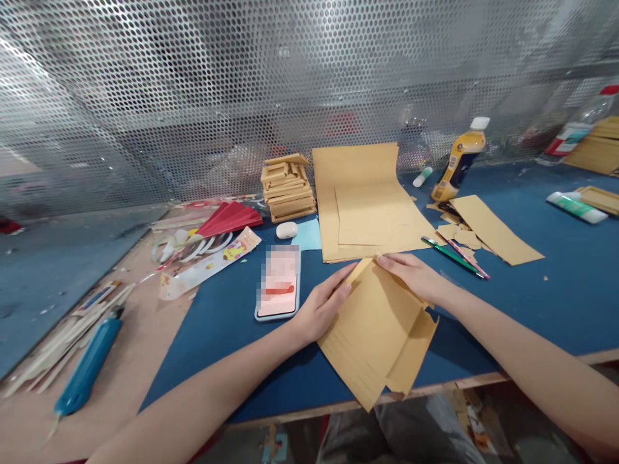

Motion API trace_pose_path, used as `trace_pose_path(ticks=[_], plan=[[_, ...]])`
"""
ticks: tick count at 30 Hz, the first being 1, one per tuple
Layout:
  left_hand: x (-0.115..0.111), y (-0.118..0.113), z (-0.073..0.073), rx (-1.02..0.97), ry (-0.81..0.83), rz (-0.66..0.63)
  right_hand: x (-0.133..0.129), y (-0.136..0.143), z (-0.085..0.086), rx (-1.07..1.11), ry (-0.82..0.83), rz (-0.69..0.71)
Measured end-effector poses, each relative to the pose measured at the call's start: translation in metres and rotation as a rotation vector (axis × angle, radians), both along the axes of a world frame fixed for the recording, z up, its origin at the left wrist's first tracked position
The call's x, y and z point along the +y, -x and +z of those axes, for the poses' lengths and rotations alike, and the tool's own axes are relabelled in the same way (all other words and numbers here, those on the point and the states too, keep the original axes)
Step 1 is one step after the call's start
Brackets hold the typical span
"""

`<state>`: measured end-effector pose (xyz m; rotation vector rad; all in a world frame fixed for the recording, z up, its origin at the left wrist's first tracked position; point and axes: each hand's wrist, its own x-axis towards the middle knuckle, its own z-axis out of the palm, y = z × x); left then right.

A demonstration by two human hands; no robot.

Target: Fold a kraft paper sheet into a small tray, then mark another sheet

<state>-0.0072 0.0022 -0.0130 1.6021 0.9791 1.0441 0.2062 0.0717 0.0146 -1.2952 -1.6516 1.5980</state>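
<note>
A sheet of tan kraft paper [372, 328], partly folded along its edges, lies at the table's front edge with one corner hanging past it. My left hand [323, 304] grips its upper left edge, thumb on top and fingers behind. At the top corner my right hand [409, 274] pinches the paper between thumb and fingers. A folded flap sticks out at the sheet's lower right. Just beyond my hands lie larger kraft sheets [326, 212], the back one curling up against the mesh. A phone [278, 283] with a lit, partly blurred screen lies left of my left hand.
A stack of folded kraft pieces [290, 196] stands at the back. Left are red paper [229, 220], a sticker strip [213, 264] and a blue-handled tool [89, 364]. Right are pens [454, 256], paper scraps [467, 238], a yellow bottle [459, 164] and glue sticks [575, 206]. Perforated metal [242, 77] rises behind.
</note>
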Motion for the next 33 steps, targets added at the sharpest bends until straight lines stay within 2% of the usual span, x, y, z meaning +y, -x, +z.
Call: trace_pose_path(ticks=[6, 8, 11, 14, 19, 25, 29, 33], plan=[[0.001, 0.001, -0.008, 0.053, 0.024, 0.012, 0.002, 0.000, 0.002, 0.056, -0.125, 0.036], [0.002, 0.001, -0.011, 0.084, 0.022, 0.004, 0.002, -0.001, 0.002, 0.060, -0.179, 0.092], [0.002, 0.001, -0.011, 0.107, 0.012, -0.011, 0.002, -0.001, 0.002, -0.026, -0.259, 0.221], [0.002, 0.000, -0.009, 0.110, 0.003, -0.030, 0.002, -0.001, 0.000, -0.101, -0.324, 0.250], [0.004, 0.002, -0.002, -0.010, 0.131, 0.013, 0.006, -0.005, 0.001, -0.118, -0.390, 0.113], [0.009, 0.007, -0.003, -0.442, 0.277, 0.190, 0.018, -0.012, 0.001, -0.005, -0.379, -0.168], [0.011, 0.006, -0.007, -0.686, 0.274, 0.288, 0.025, -0.012, -0.002, 0.290, -0.222, -0.365], [0.012, 0.004, -0.007, -0.679, 0.230, 0.283, 0.029, -0.012, 0.000, 0.465, -0.086, -0.512]])
